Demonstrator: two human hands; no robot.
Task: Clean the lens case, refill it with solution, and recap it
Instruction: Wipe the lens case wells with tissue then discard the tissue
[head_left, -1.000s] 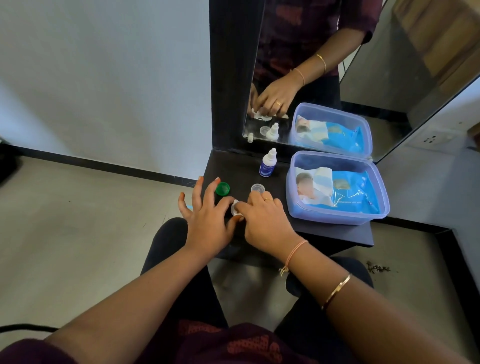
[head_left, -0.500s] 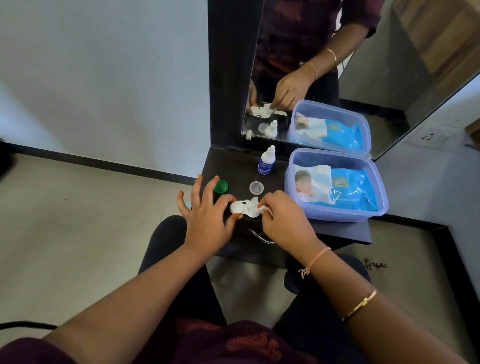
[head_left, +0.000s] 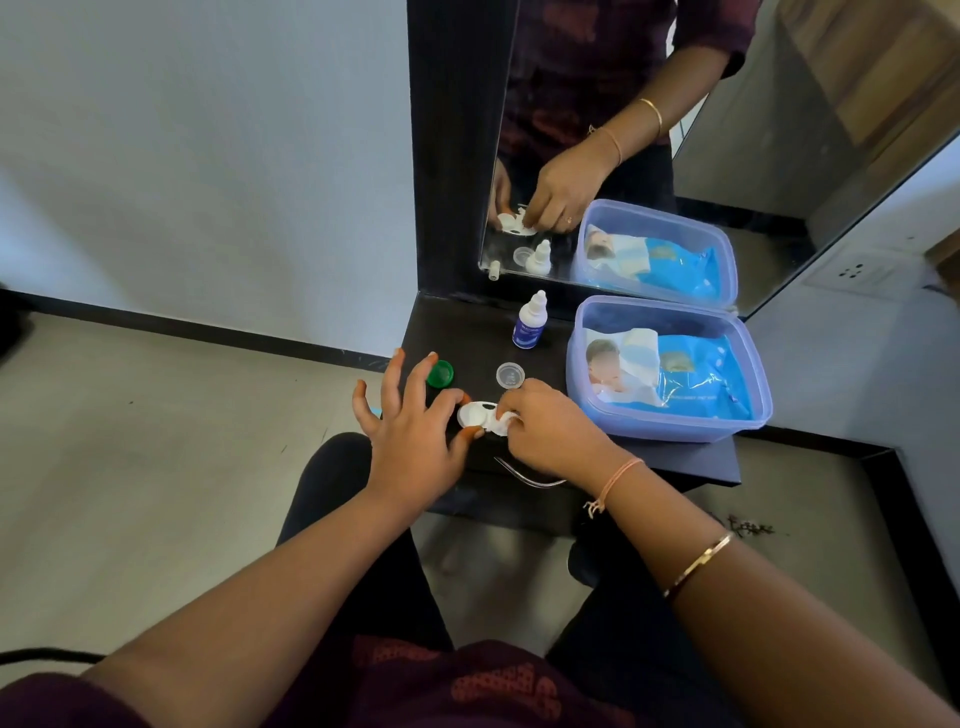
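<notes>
Left hand pinching case steady, right hand fingers clamped on wipe; twist deep into well, caps beside.

Both hands meet mid-frame, forearms reaching in from the lower corners.
Left hand pinches with thumb and forefinger, other fingers splayed; right hand is curled, fingertips pinched.

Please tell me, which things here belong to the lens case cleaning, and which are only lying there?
Belong: lens case, wipe piece, green cap, clear cap, solution bottle, wipes pack.
Lying about: metal tweezers, plastic box.
</notes>
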